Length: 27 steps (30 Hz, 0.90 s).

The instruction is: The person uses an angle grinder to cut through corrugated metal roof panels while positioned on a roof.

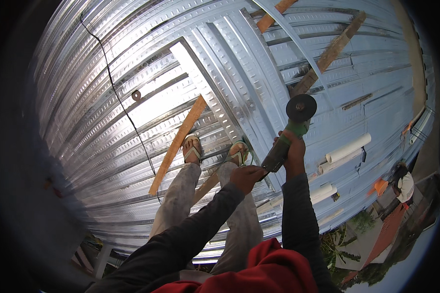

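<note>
A green and black angle grinder (pixel 279 152) points away from me, its dark round disc (pixel 301 108) at the far end. My right hand (pixel 295 154) is wrapped round the grinder's body from the right side. At the tool's rear end, my left hand (pixel 246 178) is closed in a pinch on what looks like the short dark cord (pixel 262 177) there. Its fingertips partly hide this spot. The disc is held up above the ribbed metal sheets. A narrow metal channel strip (pixel 205 83) lies on the sheets beyond my feet.
Ribbed metal decking (pixel 132 122) spreads under my sandalled feet. A wooden plank (pixel 178 144) lies beside them, and a longer board (pixel 330 56) slants at upper right. A black cable (pixel 113 83) snakes at left. White pipes (pixel 348 148) lie right. Another person (pixel 404 184) is beyond the decking's edge.
</note>
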{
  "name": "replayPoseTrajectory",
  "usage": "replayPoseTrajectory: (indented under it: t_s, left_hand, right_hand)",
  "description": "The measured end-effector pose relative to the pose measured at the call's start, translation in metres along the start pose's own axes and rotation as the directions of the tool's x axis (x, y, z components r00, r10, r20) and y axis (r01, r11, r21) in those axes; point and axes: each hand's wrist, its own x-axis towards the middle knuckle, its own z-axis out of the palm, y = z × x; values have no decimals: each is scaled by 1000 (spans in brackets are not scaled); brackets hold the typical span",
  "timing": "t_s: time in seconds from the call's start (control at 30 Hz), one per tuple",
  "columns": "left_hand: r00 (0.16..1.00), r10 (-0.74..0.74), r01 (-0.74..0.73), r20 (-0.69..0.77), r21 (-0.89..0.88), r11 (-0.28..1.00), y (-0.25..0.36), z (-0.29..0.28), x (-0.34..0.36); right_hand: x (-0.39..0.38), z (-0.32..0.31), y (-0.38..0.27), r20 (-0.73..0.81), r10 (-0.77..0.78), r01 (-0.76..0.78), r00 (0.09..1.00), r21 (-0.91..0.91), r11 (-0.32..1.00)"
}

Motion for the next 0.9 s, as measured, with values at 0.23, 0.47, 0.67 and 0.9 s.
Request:
replayPoseTrajectory:
  t_s: [0.23, 0.47, 0.67, 0.9]
  left_hand:
    - [988, 54, -87, 143, 242, 966, 1, 52, -57]
    - [938, -18, -114, 346, 357, 927, 3, 58, -106]
    - [914, -24, -120, 405, 328, 937, -31, 56, -142]
    - [907, -108, -87, 407, 431, 898, -39, -39, -51]
  right_hand:
    - [-83, -90, 1, -191, 19, 23, 981, 213, 977]
    - [-160, -143, 32, -350, 117, 24, 930, 373, 927]
    - [-202, -151, 55, -421, 45, 42, 906, 196, 980]
    - [-142, -173, 13, -114, 36, -66, 993, -269, 961]
